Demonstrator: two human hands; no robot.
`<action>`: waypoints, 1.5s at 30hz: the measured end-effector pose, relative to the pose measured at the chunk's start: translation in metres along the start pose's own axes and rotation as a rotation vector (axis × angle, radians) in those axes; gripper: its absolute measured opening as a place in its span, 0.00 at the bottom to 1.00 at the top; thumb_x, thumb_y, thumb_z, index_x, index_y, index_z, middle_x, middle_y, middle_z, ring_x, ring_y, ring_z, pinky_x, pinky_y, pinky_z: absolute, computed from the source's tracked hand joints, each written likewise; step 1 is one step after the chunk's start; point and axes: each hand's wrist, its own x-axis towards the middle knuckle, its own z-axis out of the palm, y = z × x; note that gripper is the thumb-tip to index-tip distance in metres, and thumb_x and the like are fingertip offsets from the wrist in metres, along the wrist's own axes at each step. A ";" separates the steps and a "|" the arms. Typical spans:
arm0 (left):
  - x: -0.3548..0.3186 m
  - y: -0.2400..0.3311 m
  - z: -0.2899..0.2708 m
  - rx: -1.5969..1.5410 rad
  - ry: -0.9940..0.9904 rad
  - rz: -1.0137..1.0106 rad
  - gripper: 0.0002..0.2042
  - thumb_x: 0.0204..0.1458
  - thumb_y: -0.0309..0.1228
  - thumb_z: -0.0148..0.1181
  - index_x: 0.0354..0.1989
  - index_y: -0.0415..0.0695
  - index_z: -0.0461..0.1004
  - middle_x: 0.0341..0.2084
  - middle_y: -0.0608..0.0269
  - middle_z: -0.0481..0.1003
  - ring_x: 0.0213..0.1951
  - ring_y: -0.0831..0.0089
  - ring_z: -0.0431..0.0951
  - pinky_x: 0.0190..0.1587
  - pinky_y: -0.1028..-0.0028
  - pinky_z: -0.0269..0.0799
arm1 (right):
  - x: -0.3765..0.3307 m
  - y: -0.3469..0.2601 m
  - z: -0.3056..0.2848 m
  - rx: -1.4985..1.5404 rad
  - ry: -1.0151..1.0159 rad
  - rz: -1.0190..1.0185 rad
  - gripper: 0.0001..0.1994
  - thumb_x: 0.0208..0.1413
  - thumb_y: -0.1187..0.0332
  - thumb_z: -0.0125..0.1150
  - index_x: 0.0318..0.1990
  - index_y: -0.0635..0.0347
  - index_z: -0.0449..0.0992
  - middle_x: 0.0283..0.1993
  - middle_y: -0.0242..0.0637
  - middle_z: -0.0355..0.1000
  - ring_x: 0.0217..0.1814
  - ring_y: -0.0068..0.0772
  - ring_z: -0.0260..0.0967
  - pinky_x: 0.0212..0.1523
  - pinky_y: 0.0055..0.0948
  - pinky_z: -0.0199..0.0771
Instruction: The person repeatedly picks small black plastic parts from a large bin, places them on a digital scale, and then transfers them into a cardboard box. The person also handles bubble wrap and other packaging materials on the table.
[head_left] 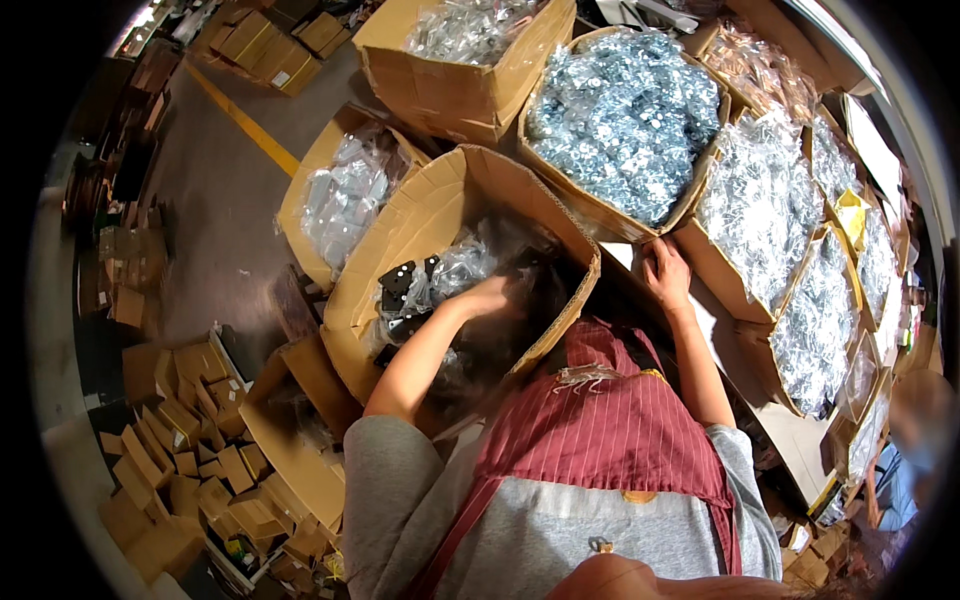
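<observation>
Cardboard box (420, 225) at frame centre-left swallows the left hand (490, 297) among bagged parts (455, 268) — grip hidden — right hand (665, 275) lies open on the table (715, 330).

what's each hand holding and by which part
Left hand is down among bagged parts in the open carton; any grip is hidden. Right hand holds nothing, resting flat.

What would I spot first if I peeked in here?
Probably the big cardboard box heaped with shiny silver metal parts, top middle. Below it, the left hand digs into a tilted box of bagged parts, while the right hand rests on the table edge.
</observation>
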 end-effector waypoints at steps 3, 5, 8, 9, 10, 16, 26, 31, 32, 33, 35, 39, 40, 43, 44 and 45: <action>-0.003 0.000 -0.008 0.024 0.096 -0.134 0.29 0.42 0.29 0.63 0.57 0.44 0.68 0.43 0.63 0.75 0.46 0.72 0.74 0.47 0.72 0.71 | 0.001 -0.001 0.003 -0.017 0.024 -0.016 0.09 0.52 0.69 0.55 0.41 0.52 0.72 0.40 0.43 0.72 0.40 0.53 0.72 0.39 0.48 0.73; -0.011 0.023 -0.005 -0.177 0.149 -0.133 0.27 0.42 0.28 0.62 0.55 0.44 0.69 0.40 0.63 0.75 0.43 0.70 0.75 0.47 0.71 0.72 | -0.002 0.003 0.003 -0.033 0.043 -0.006 0.08 0.53 0.69 0.55 0.41 0.52 0.72 0.40 0.43 0.72 0.40 0.54 0.72 0.39 0.48 0.73; -0.002 -0.016 -0.024 -0.411 0.125 -0.068 0.25 0.42 0.22 0.64 0.53 0.41 0.69 0.38 0.60 0.75 0.39 0.65 0.78 0.43 0.67 0.78 | 0.005 -0.004 0.005 -0.040 0.037 -0.043 0.09 0.53 0.69 0.54 0.41 0.52 0.72 0.39 0.43 0.73 0.39 0.54 0.72 0.38 0.49 0.73; -0.007 -0.006 -0.023 -0.463 0.037 -0.040 0.24 0.42 0.21 0.65 0.52 0.40 0.69 0.37 0.60 0.75 0.39 0.64 0.79 0.43 0.65 0.79 | 0.004 -0.003 0.005 -0.043 0.029 -0.034 0.09 0.52 0.68 0.54 0.42 0.52 0.72 0.38 0.43 0.73 0.39 0.54 0.73 0.39 0.49 0.73; -0.013 0.002 -0.023 -0.531 -0.058 -0.059 0.24 0.42 0.18 0.64 0.52 0.38 0.70 0.39 0.56 0.77 0.40 0.61 0.80 0.42 0.62 0.80 | 0.003 -0.001 0.006 -0.045 0.022 -0.026 0.09 0.52 0.68 0.55 0.42 0.52 0.72 0.38 0.43 0.73 0.39 0.54 0.73 0.39 0.48 0.73; -0.036 0.026 -0.024 -0.597 -0.148 0.062 0.29 0.42 0.18 0.61 0.59 0.37 0.69 0.47 0.51 0.78 0.41 0.63 0.80 0.45 0.66 0.78 | 0.003 -0.003 0.005 -0.015 0.026 -0.025 0.09 0.51 0.68 0.56 0.41 0.52 0.72 0.37 0.43 0.73 0.39 0.53 0.73 0.39 0.46 0.73; -0.030 0.041 -0.031 -0.593 0.440 -0.001 0.09 0.49 0.25 0.64 0.38 0.38 0.76 0.27 0.62 0.77 0.26 0.70 0.79 0.31 0.71 0.77 | 0.004 -0.009 0.017 0.094 0.099 0.136 0.07 0.51 0.66 0.56 0.37 0.52 0.75 0.37 0.42 0.73 0.44 0.49 0.72 0.44 0.44 0.71; -0.024 0.020 -0.047 -0.687 0.502 -0.065 0.07 0.50 0.28 0.64 0.35 0.40 0.74 0.23 0.64 0.75 0.22 0.70 0.77 0.26 0.72 0.74 | 0.001 -0.011 0.016 0.059 0.141 0.089 0.07 0.51 0.65 0.56 0.37 0.52 0.75 0.37 0.41 0.73 0.43 0.49 0.72 0.43 0.44 0.72; -0.026 0.019 -0.049 -0.641 0.497 -0.095 0.08 0.50 0.28 0.64 0.35 0.40 0.74 0.23 0.64 0.75 0.22 0.70 0.77 0.26 0.72 0.74 | 0.000 -0.010 0.016 0.056 0.133 0.108 0.07 0.50 0.65 0.56 0.37 0.51 0.75 0.37 0.42 0.73 0.43 0.50 0.72 0.43 0.45 0.72; -0.028 0.013 -0.051 -0.599 0.496 -0.126 0.08 0.50 0.29 0.64 0.35 0.40 0.74 0.23 0.63 0.75 0.22 0.70 0.77 0.26 0.72 0.74 | 0.001 -0.010 0.019 0.063 0.140 0.095 0.07 0.50 0.66 0.56 0.37 0.52 0.75 0.37 0.41 0.73 0.41 0.48 0.72 0.42 0.44 0.72; -0.029 -0.003 -0.054 -0.649 0.472 -0.101 0.10 0.50 0.29 0.65 0.38 0.39 0.74 0.25 0.61 0.75 0.25 0.67 0.79 0.29 0.71 0.76 | 0.001 -0.009 0.019 0.074 0.154 0.068 0.06 0.50 0.69 0.57 0.36 0.55 0.76 0.36 0.40 0.73 0.39 0.43 0.74 0.41 0.40 0.73; -0.049 0.008 -0.043 -0.702 0.389 -0.031 0.12 0.52 0.27 0.63 0.43 0.37 0.74 0.29 0.57 0.77 0.29 0.66 0.81 0.35 0.70 0.79 | -0.001 -0.030 0.002 0.630 0.104 0.108 0.06 0.49 0.80 0.52 0.32 0.66 0.76 0.32 0.34 0.73 0.29 0.23 0.72 0.31 0.24 0.71; -0.059 0.017 -0.040 -0.727 0.331 -0.019 0.12 0.52 0.26 0.63 0.43 0.36 0.73 0.30 0.57 0.78 0.30 0.65 0.81 0.36 0.70 0.79 | 0.001 -0.044 -0.004 0.717 0.096 0.050 0.07 0.50 0.80 0.51 0.32 0.66 0.76 0.32 0.34 0.73 0.28 0.22 0.72 0.29 0.22 0.71; -0.091 0.038 -0.035 -0.757 0.248 -0.025 0.13 0.49 0.23 0.63 0.44 0.35 0.73 0.32 0.55 0.78 0.34 0.65 0.80 0.38 0.68 0.79 | 0.014 -0.101 -0.029 0.903 -0.027 0.049 0.08 0.51 0.81 0.49 0.33 0.66 0.77 0.33 0.35 0.74 0.28 0.22 0.72 0.30 0.22 0.71; -0.099 0.043 -0.032 -0.757 0.185 0.020 0.14 0.49 0.23 0.63 0.44 0.36 0.73 0.33 0.55 0.77 0.36 0.64 0.80 0.40 0.68 0.79 | 0.021 -0.114 -0.035 0.841 -0.082 -0.023 0.08 0.51 0.80 0.50 0.34 0.66 0.77 0.33 0.35 0.75 0.30 0.23 0.73 0.32 0.22 0.72; -0.108 0.046 -0.026 -0.756 0.125 0.066 0.15 0.48 0.24 0.64 0.45 0.36 0.72 0.34 0.55 0.77 0.37 0.63 0.79 0.41 0.67 0.79 | 0.029 -0.127 -0.040 0.779 -0.138 -0.098 0.08 0.51 0.80 0.51 0.35 0.66 0.78 0.34 0.35 0.75 0.31 0.23 0.74 0.33 0.23 0.73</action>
